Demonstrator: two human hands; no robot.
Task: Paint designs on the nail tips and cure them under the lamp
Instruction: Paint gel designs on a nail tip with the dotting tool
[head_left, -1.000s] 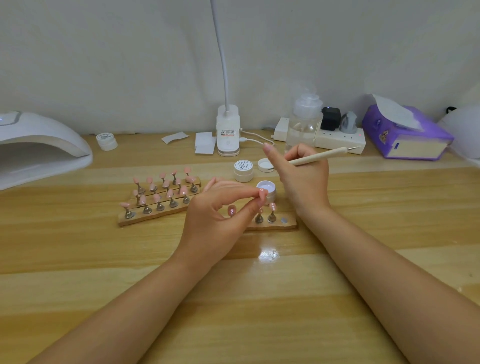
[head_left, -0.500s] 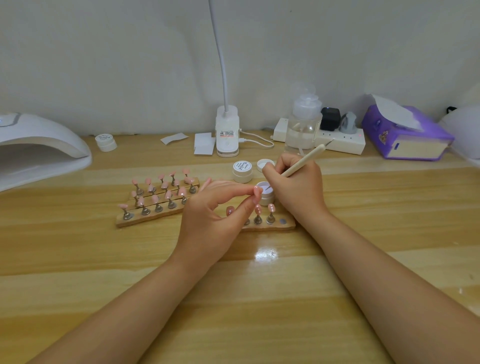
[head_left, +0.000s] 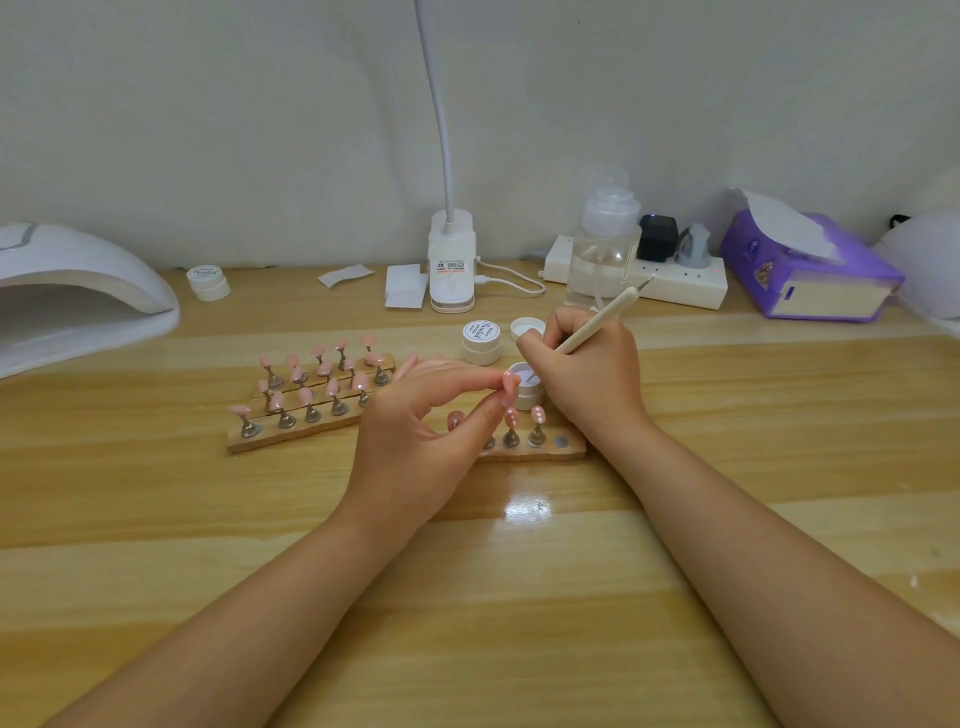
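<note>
A wooden table (head_left: 156, 519) is seen from above, with both forearms reaching in from the near edge. A cream-coloured dotting pen (head_left: 597, 325) is gripped in the right hand (head_left: 587, 374), its fingers curled round the shaft; the lower tip is dipped into an open white gel pot (head_left: 525, 384) that stands just left of that hand, while the upper end points far and to the right. The left hand (head_left: 421, 431) is held just left of the pot, thumb and forefinger pinched together at the pot's left rim; what is pinched between them cannot be told, since the fingertips cover it.

Just near the pot, a wooden holder strip (head_left: 530, 452) carries pink nail tips with white dots (head_left: 524, 415) on small metal stands. To the left, longer holder strips (head_left: 291, 436) bear rows of plain pink nail tips (head_left: 311, 374).

A closed white pot (head_left: 482, 342) and a loose lid (head_left: 527, 328) lie just beyond the open pot. The white curing lamp (head_left: 78, 291) sits at the far left, well apart from the strips, with another small pot (head_left: 209, 283) beside it. Along the far edge are placed a desk lamp base (head_left: 452, 270), paper squares (head_left: 402, 286), a clear pump bottle (head_left: 605, 244), a white power strip (head_left: 685, 280) and a purple tissue box (head_left: 810, 270).
</note>
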